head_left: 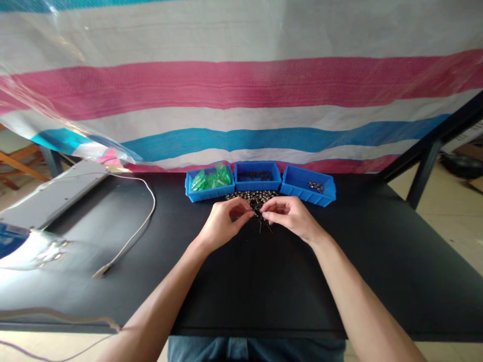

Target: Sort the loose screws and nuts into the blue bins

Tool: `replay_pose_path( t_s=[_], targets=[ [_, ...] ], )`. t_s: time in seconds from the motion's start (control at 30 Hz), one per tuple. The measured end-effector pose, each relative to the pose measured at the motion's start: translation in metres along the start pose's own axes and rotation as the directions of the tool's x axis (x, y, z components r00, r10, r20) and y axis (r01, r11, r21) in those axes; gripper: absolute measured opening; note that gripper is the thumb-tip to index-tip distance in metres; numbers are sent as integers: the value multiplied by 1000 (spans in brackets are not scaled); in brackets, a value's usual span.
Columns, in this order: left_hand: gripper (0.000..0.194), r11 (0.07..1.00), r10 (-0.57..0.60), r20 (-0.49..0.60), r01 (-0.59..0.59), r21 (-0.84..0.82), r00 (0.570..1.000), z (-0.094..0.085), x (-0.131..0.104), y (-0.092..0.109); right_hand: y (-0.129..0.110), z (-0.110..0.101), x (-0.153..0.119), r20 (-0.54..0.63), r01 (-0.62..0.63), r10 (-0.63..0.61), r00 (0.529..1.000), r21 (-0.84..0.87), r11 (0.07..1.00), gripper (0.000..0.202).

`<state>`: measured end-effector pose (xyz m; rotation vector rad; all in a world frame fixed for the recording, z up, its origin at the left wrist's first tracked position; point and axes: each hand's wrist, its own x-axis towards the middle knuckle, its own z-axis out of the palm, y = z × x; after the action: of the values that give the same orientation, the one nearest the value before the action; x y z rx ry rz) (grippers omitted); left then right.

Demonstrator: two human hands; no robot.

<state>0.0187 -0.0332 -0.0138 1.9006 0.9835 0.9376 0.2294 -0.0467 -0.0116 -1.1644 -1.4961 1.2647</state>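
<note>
Head view of a matte black rectangular tabletop point(249, 286) with two bare hands at the centre of the frame. The left hand point(222, 223) and right hand point(293, 217) face each other over a loose heap of small, slender metal parts point(258, 196). On each hand, thumb and index finger are drawn close at the tips; whether a part is pinched there cannot be told. Above the heap, at upper centre, three open blue plastic bins stand in a shallow arc: the left bin point(212, 194) contains translucent green plastic pieces point(211, 179), the middle bin point(260, 185) dark small parts point(261, 176), and the right bin point(306, 195) a few shiny metallic pieces point(316, 187). A pale thin cable point(140, 227) curves across the left of the frame. Striped woven plastic sheeting point(241, 83) fills the upper part.
</note>
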Motion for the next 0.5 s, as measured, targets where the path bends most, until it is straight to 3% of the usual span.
replay_pose_path(
  t_s=[0.13, 0.23, 0.33, 0.5],
  targets=[
    [7, 937, 108, 40, -115, 328, 993, 6, -2, -7, 2, 7, 4, -153, 130, -94, 984, 246, 961, 43],
    [13, 878, 175, 48, -178, 445, 983, 16, -3, -13, 6, 11, 6, -117, 166, -136, 984, 305, 938, 59],
    [18, 823, 233, 75, -238, 516, 969, 25, -2, -17, 11, 11, 7, -109, 165, -139, 984, 283, 945, 55],
    [9, 801, 228, 122, -257, 541, 966, 30, 0, -21, 11, 7, 6, -131, 177, -149, 980, 241, 954, 44]
  ],
)
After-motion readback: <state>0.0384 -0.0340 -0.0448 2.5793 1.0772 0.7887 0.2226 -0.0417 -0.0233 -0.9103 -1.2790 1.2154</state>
